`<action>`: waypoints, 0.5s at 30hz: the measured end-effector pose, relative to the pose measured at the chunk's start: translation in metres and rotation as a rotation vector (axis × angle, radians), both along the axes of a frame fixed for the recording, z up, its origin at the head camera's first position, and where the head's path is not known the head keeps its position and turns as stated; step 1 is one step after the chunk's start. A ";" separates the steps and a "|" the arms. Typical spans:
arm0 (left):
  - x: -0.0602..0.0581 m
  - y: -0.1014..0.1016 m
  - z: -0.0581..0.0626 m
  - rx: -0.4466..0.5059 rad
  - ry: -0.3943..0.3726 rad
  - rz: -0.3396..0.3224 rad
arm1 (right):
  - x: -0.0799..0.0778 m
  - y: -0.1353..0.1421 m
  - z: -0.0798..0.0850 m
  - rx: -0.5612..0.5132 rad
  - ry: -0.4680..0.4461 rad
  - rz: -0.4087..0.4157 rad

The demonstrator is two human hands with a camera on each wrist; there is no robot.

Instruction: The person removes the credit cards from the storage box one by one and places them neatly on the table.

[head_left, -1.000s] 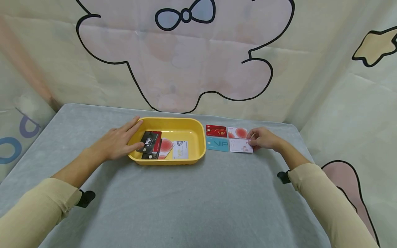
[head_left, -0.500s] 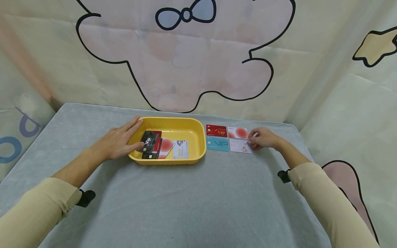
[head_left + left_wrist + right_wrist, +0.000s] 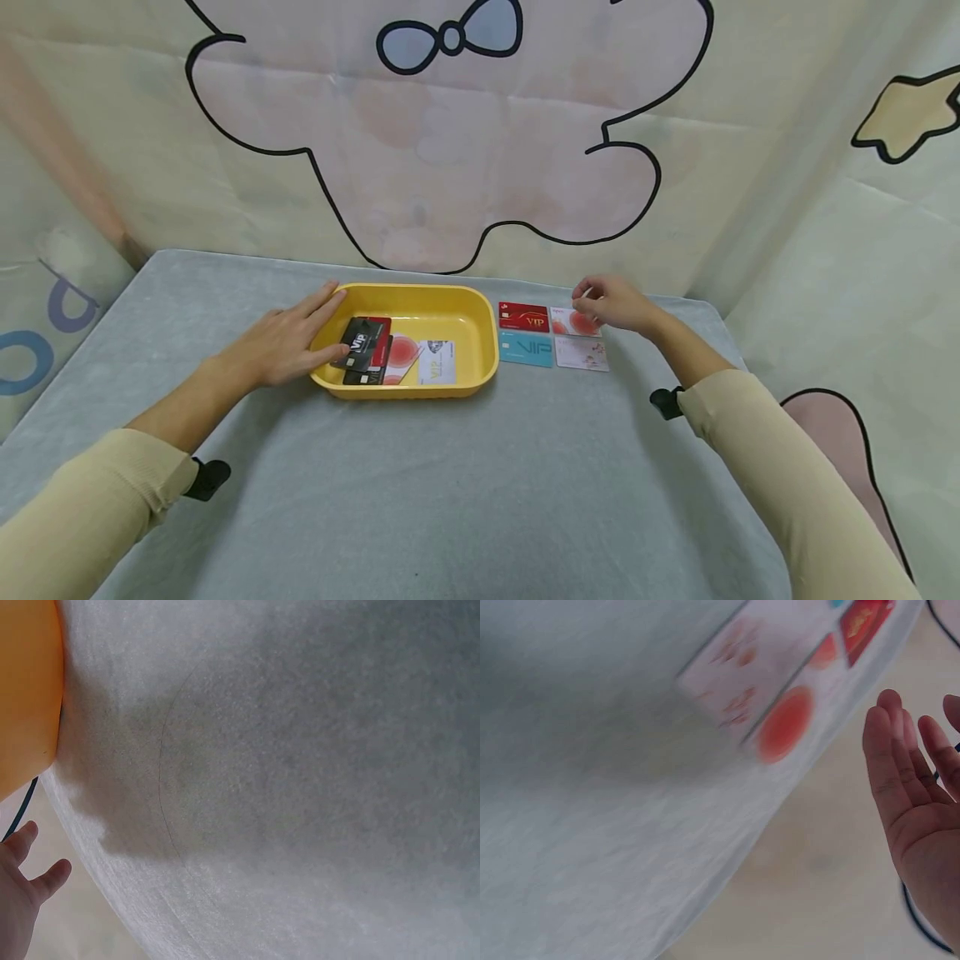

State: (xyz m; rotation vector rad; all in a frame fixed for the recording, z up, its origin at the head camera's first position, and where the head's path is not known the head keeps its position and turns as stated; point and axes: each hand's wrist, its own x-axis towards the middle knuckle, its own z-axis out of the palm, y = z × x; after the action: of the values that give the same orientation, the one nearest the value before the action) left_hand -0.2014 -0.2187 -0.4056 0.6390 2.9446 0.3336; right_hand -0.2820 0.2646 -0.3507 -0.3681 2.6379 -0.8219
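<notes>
My left hand [image 3: 281, 343] rests along the left rim of a yellow tray [image 3: 461, 321], its fingers extended and the thumb reaching over the edge. Inside the tray lie a black VIP card [image 3: 363, 343], overlapping other cards, and a white VIP card [image 3: 437, 363]. Right of the tray, cards lie two by two: a red VIP card [image 3: 523, 317], a teal VIP card [image 3: 525, 348], a white card with red circles [image 3: 572, 322] and a pale card with small red marks [image 3: 581, 354]. Over the circled card hovers my right hand [image 3: 618, 305], fingers loosely bent and holding nothing.
A grey cloth [image 3: 450, 483] covers the table, whose back edge runs close behind the tray and cards. Behind it hangs a printed curtain [image 3: 525, 183], with more curtain at both sides.
My right hand has let go of the pale card and moved up and left over the circled card. The pale card shifted slightly left beforehand. My left hand has stayed on the tray.
</notes>
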 end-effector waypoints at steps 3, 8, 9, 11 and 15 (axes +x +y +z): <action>0.001 0.000 0.000 0.001 -0.001 0.001 | -0.001 -0.016 0.006 -0.034 0.008 0.006; 0.000 0.001 0.000 0.006 -0.005 0.002 | -0.001 -0.044 0.012 -0.093 -0.016 0.031; 0.000 0.001 0.000 0.006 -0.006 0.002 | 0.000 -0.050 0.012 -0.101 -0.021 0.044; -0.001 0.001 0.000 0.005 -0.006 0.002 | 0.001 -0.061 0.014 -0.106 -0.031 0.072; -0.001 0.000 -0.001 0.006 -0.003 0.006 | 0.003 -0.081 0.018 -0.109 -0.021 0.131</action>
State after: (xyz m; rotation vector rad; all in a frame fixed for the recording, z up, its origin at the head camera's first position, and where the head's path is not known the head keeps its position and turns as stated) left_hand -0.2019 -0.2187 -0.4070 0.6306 2.9444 0.3432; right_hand -0.2792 0.1839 -0.3326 -0.5512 2.5251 -0.9227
